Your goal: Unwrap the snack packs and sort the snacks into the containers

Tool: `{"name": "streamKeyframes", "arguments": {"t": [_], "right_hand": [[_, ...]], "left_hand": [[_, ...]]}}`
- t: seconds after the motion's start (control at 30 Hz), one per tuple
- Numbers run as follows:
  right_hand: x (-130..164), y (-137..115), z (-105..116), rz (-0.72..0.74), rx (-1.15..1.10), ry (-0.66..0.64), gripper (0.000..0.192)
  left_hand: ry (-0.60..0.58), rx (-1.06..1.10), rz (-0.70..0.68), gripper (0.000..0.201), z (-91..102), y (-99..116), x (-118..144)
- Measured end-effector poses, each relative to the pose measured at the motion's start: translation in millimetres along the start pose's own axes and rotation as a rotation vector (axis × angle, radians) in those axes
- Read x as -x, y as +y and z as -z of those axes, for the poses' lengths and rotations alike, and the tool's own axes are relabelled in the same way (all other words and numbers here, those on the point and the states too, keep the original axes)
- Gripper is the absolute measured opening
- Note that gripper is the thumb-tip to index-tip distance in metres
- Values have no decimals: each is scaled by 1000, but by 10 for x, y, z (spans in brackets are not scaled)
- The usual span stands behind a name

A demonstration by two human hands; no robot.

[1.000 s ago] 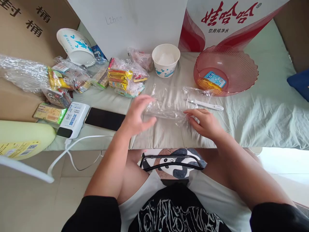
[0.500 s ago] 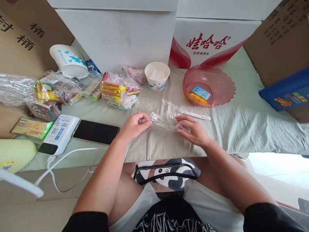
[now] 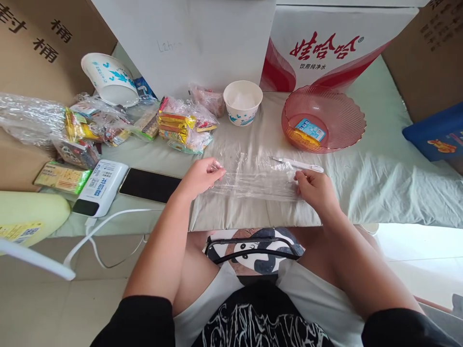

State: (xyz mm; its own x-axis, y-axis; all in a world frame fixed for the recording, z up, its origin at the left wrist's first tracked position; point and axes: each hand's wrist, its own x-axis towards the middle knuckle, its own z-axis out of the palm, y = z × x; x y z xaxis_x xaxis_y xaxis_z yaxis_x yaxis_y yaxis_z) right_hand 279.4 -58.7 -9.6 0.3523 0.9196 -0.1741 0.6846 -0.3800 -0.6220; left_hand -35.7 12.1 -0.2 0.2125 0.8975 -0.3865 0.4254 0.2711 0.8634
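green cloth (image 3: 379, 193) underneath, both hands (image 3: 200, 178) (image 3: 317, 191) hold clear film (image 3: 258, 187) outspread.

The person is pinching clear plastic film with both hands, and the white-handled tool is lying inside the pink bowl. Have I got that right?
Not quite: the white-handled tool lies outside the pink bowl, on the person's side of it, as the head view shows. The left hand and right hand do pinch the clear plastic film.

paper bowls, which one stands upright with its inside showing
The paper bowl between the snack packets and the pink bowl: its opening faces up, while the other paper bowl, farther left, is tipped.
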Motion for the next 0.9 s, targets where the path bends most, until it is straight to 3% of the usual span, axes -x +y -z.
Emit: {"name": "streamKeyframes", "arguments": {"t": [0.1,0.27,0.37,0.43,0.53,0.6,0.77,0.9], "right_hand": [[16,37,4,48,124,95,34],[15,108,-25,141,185,171,28],[71,69,-48,349,199,391,41],[116,-17,-73,542,199,444,42],[104,-175,-158,779,207,248,38],[11,-256,-244,846,228,91,47],[-277,-379,-413,817,311,-100,75],[-255,-465,-305,745,345,-151,53]], "left_hand": [[154,-195,-138,26,-38,-33,-69],[431,-411,-322,26,-109,-101,-185],[483,-492,-407,12,-179,-157,-224],[472,-545,-424,12,-221,-178,-236],[435,-581,-425,13,-252,-159,-245],[406,-579,-402,11,-252,-122,-247],[220,-339,-414,9,-212,-50,-196],[149,-48,-376,8,-141,-52,-144]]}}
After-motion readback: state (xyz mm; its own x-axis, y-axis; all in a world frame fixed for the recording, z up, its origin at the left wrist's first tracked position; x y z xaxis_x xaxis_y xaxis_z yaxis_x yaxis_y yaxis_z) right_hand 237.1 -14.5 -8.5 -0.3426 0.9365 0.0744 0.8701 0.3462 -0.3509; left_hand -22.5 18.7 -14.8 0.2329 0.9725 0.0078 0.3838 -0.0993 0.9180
